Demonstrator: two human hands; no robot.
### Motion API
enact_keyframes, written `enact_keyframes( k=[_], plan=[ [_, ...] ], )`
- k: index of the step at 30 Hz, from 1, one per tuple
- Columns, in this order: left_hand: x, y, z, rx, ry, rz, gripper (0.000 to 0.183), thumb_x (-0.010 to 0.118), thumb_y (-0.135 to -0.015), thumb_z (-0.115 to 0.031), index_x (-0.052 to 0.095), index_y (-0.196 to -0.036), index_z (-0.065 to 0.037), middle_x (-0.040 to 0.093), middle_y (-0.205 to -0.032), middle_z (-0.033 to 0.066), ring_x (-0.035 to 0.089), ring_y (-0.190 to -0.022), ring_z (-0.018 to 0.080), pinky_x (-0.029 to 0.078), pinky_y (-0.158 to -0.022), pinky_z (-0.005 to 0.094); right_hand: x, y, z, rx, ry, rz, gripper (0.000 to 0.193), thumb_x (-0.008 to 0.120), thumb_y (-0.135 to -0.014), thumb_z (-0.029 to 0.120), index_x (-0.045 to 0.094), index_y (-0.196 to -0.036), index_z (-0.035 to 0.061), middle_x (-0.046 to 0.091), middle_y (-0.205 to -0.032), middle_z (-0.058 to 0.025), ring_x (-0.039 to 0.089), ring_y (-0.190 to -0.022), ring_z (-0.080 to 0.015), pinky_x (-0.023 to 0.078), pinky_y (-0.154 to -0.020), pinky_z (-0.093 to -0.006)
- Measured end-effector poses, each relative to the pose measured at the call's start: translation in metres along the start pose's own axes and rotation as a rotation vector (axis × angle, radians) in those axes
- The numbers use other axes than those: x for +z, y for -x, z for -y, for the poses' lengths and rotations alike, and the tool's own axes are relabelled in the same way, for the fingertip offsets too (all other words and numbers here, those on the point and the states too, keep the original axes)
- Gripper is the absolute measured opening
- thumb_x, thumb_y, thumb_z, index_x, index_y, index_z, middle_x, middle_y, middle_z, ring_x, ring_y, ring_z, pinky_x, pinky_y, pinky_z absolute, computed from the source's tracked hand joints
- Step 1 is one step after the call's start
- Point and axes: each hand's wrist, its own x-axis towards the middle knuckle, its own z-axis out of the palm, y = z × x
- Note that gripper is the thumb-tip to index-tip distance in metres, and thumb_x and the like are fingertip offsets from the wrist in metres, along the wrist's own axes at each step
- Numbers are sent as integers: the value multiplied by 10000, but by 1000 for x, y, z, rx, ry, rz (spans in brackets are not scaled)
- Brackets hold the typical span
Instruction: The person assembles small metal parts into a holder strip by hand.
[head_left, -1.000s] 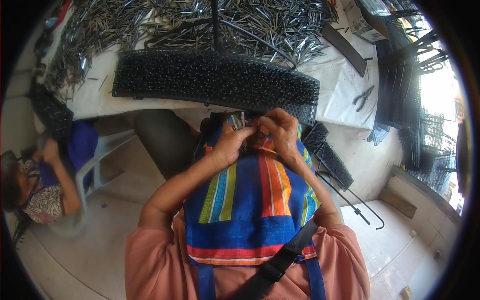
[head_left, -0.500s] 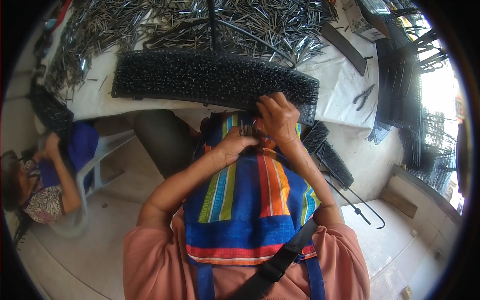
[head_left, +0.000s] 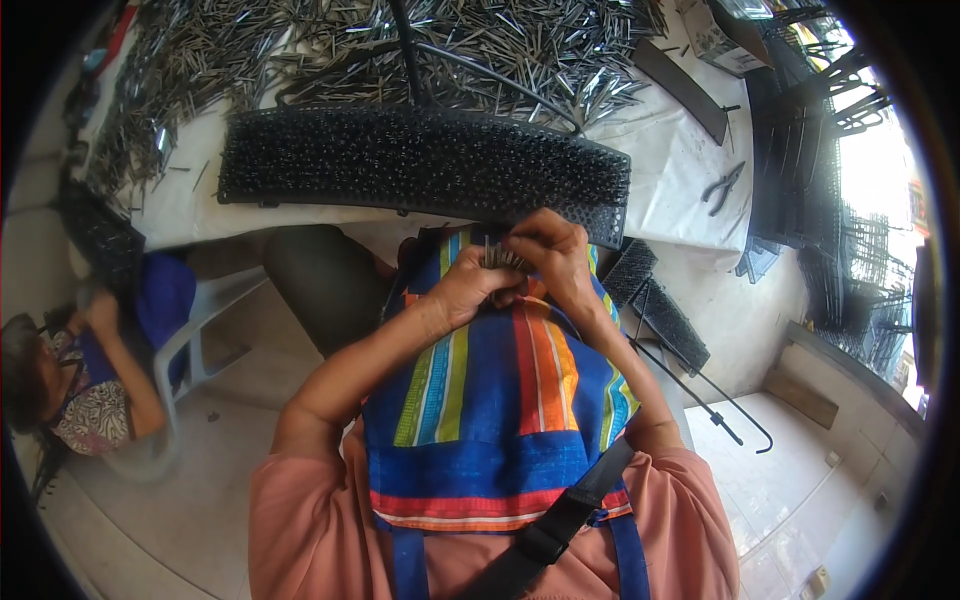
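Note:
My left hand (head_left: 468, 284) is closed round a bunch of thin metal strips (head_left: 497, 258), held over my striped apron (head_left: 480, 400). The strips poke up between thumb and fingers. Right beside it, my right hand (head_left: 556, 256) has its fingers pinched at the top of the bunch; whatever sits in that pinch is hidden. Just beyond both hands, a long black perforated panel (head_left: 420, 165) lies along the table's front edge. Short dark pieces stand densely all over it, and bare holes show at its right end. A black rod frame (head_left: 410, 60) rises behind the panel.
Loose metal strips (head_left: 330, 60) cover the back of the white-covered table (head_left: 690, 205). Pliers (head_left: 723, 188) and a dark flat bar (head_left: 682, 92) lie at the right. Smaller bristled panels (head_left: 655, 310) stand below the table's edge. A co-worker (head_left: 90, 370) sits at the left.
My right hand has come away from the panel's edge, down toward the strips in my left hand. The left hand stays almost where it was.

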Motion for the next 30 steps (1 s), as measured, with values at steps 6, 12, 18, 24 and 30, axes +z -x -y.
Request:
enact_keyframes(
  k=[6,12,18,24,30],
  plan=[
    [-3,-9,4,-48,-105,58,168,663,-829,-10,683,-995,-24,692,-818,53,659,-646,125,491,-517,250,-4,0,-8,49,-332,-348,14,663,-824,-9,661,-837,-5,602,-685,-3,515,-651,-23,424,-559,-222],
    [-1,-12,1,-89,51,14,233,618,-822,37,647,-1052,16,704,-894,114,700,-738,190,595,-695,319,-5,-12,-9,-241,53,-421,59,692,-797,-3,669,-847,19,596,-715,-45,559,-602,-106,426,-542,-250],
    [10,-11,-2,-44,165,-127,270,536,-828,75,631,-1074,18,688,-888,151,670,-678,230,561,-616,321,-1,-13,-11,-447,456,-393,140,718,-746,24,694,-880,59,623,-791,-90,629,-651,-253,499,-583,-331],
    [5,-14,0,-29,144,-90,231,551,-829,68,635,-1042,36,688,-892,160,680,-704,241,562,-613,329,-13,-16,-3,-521,731,-267,229,708,-741,87,699,-966,126,609,-813,-50,612,-630,-242,483,-564,-336],
    [1,-15,0,-38,144,-93,267,603,-810,85,624,-1069,24,680,-961,139,695,-793,248,595,-678,362,-14,-9,-2,-530,795,-207,323,670,-743,114,679,-1064,150,618,-919,-39,617,-669,-239,493,-586,-350]
  ],
)
